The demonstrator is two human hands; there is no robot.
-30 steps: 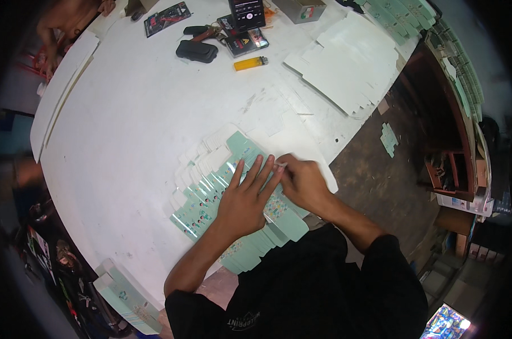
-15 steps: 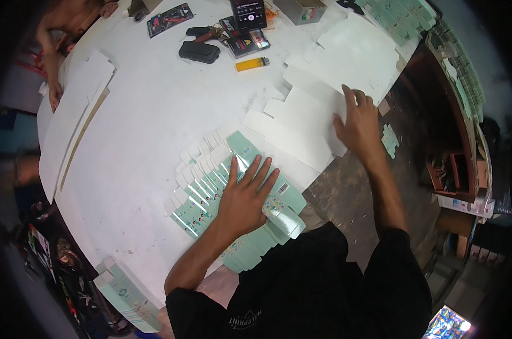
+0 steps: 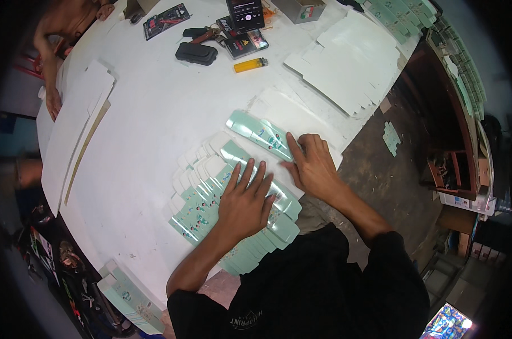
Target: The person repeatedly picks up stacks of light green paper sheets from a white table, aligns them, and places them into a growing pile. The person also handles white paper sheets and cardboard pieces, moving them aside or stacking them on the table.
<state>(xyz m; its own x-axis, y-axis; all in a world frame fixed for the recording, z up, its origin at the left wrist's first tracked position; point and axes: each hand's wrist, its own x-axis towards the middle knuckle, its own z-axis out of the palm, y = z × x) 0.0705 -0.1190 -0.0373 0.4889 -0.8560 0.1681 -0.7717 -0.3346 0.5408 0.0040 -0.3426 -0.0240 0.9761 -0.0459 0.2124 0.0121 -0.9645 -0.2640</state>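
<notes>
My left hand lies palm down, fingers spread, on an overlapping row of flattened pale-green printed cartons. Just beyond it, another carton has a green printed panel turned up, with blurred white board behind it. My right hand has its index finger on the right end of that panel. Its thumb sits lower and its other fingers are curled, so its grip on the board is partly hidden.
White-side-up carton blanks are stacked at the far right. A yellow lighter, black pouch and phone lie farther off. Long white boards rest at left, near another person's hand. Green cartons stand at lower left.
My right hand has moved left and nearer to me. A white blank beneath it now shows a green panel folded upward. My left hand stays on the row of cartons.
</notes>
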